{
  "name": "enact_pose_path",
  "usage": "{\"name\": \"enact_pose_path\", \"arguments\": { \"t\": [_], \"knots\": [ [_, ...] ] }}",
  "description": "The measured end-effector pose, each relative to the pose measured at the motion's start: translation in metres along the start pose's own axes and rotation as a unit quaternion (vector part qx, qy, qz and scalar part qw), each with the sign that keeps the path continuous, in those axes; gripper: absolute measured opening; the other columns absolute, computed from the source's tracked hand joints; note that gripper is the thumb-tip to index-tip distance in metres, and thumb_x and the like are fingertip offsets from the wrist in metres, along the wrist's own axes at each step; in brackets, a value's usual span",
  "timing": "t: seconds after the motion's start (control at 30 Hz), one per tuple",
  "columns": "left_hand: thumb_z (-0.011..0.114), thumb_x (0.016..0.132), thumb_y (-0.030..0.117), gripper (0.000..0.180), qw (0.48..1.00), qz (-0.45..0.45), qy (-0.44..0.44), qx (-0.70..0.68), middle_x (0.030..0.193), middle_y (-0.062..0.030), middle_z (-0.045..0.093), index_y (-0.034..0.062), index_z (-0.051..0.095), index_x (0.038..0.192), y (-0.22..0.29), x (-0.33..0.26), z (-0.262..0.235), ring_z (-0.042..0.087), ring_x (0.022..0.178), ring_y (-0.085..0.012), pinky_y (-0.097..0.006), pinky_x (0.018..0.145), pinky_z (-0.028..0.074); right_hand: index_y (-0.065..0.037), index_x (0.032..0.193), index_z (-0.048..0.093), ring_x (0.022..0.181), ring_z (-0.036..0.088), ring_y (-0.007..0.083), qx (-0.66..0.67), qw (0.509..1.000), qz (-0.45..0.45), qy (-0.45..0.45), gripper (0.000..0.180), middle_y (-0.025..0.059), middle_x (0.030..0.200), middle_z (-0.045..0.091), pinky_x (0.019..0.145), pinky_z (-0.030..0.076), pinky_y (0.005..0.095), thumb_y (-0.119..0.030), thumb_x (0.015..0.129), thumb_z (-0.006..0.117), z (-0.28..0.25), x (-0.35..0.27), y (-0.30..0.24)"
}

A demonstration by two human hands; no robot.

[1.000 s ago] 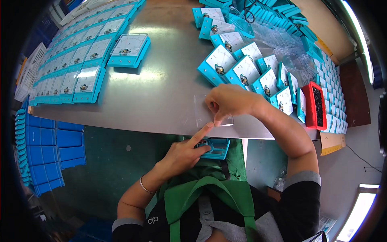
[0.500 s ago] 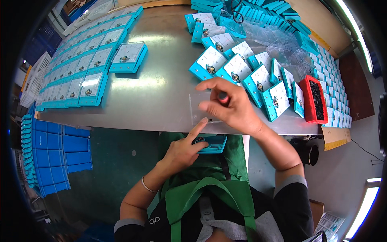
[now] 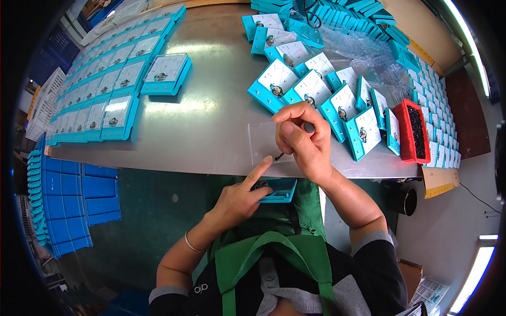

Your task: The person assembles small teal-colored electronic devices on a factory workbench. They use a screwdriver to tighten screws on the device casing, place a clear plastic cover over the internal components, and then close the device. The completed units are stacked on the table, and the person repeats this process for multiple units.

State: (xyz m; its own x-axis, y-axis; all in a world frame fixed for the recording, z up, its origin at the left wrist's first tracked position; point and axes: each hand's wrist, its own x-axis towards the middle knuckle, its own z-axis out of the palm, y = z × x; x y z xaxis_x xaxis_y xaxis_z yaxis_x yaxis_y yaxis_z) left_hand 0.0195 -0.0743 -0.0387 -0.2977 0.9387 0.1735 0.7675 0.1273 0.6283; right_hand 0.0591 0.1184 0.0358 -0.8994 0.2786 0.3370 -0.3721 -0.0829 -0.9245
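Head view: the left hand (image 3: 240,197) rests on a teal meter housing (image 3: 278,189) held in the lap below the table edge, with the index finger extended upward so that its tip touches the near edge of a clear plastic cover (image 3: 262,143) lying flat on the steel table (image 3: 211,121); the remaining fingers are curled. The right hand (image 3: 303,139) hovers over the right part of the cover, fingers pinched narrow on a small dark screw-like part (image 3: 279,156), whose exact kind cannot be told. Beyond the right hand stands a cluster of tilted teal panel meters (image 3: 311,89). A red tray (image 3: 414,130) of dark small parts sits at the right. Rows of finished meters (image 3: 100,100) lie at the left, and one single meter (image 3: 166,73) lies apart.
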Motion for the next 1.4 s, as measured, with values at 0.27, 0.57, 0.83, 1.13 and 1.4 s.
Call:
{"name": "enact_pose_path", "arguments": {
  "t": [0.27,0.57,0.83,1.13,1.4],
  "knots": [
    [0.069,0.062,-0.002,0.037,1.000,0.011,0.012,0.000,0.147,-0.0126,0.034,0.0123,0.065,0.096,0.000,0.001,-0.001,0.066,0.092,-0.0300,-0.037,0.069,0.056,-0.001,0.101,0.054,0.072,0.046,0.0116,-0.129,0.988,-0.078,0.014,0.018,0.0045,0.083,0.048,0.060,0.037,0.0254,-0.006,0.085,0.060,-0.004,0.001,0.007],
    [0.070,0.062,-0.002,0.038,1.000,0.004,0.007,0.000,0.147,-0.0124,0.033,0.0121,0.065,0.097,-0.002,0.000,0.001,0.066,0.091,-0.0295,-0.036,0.068,0.056,-0.004,0.073,0.048,0.063,0.057,0.0189,-0.329,0.936,-0.120,-0.031,0.029,0.0084,0.073,0.059,0.054,0.044,0.0301,-0.009,0.076,0.076,-0.013,0.007,-0.012],
    [0.063,0.069,-0.001,0.025,0.999,0.032,0.037,-0.020,0.149,-0.0095,0.032,0.0091,0.063,0.092,-0.004,0.002,0.003,0.067,0.084,-0.0261,-0.035,0.065,0.056,-0.006,0.071,0.042,0.055,0.038,0.0079,0.032,0.998,-0.033,0.046,0.025,0.0013,0.064,0.045,0.050,0.032,0.0245,0.003,0.086,0.059,0.009,-0.007,0.010],
    [0.064,0.067,-0.001,0.031,0.999,0.035,0.007,-0.041,0.149,-0.0090,0.032,0.0100,0.064,0.097,-0.004,-0.001,-0.003,0.067,0.084,-0.0274,-0.035,0.067,0.056,-0.006,0.071,0.042,0.053,0.039,0.0073,0.001,0.999,-0.002,0.041,0.024,0.0007,0.062,0.046,0.048,0.031,0.0247,0.001,0.086,0.058,0.006,-0.003,0.012],
    [0.070,0.081,0.012,0.035,0.879,-0.224,0.116,-0.405,0.102,-0.0117,0.065,-0.0040,0.057,0.109,0.003,-0.047,-0.041,0.064,0.091,-0.0158,-0.030,0.077,0.055,-0.003,0.107,0.059,0.070,0.064,0.0248,-0.367,0.913,-0.032,-0.177,0.033,0.0204,0.113,0.060,0.064,0.051,0.0296,-0.011,0.078,0.073,-0.022,0.015,-0.027]
  ]
}}
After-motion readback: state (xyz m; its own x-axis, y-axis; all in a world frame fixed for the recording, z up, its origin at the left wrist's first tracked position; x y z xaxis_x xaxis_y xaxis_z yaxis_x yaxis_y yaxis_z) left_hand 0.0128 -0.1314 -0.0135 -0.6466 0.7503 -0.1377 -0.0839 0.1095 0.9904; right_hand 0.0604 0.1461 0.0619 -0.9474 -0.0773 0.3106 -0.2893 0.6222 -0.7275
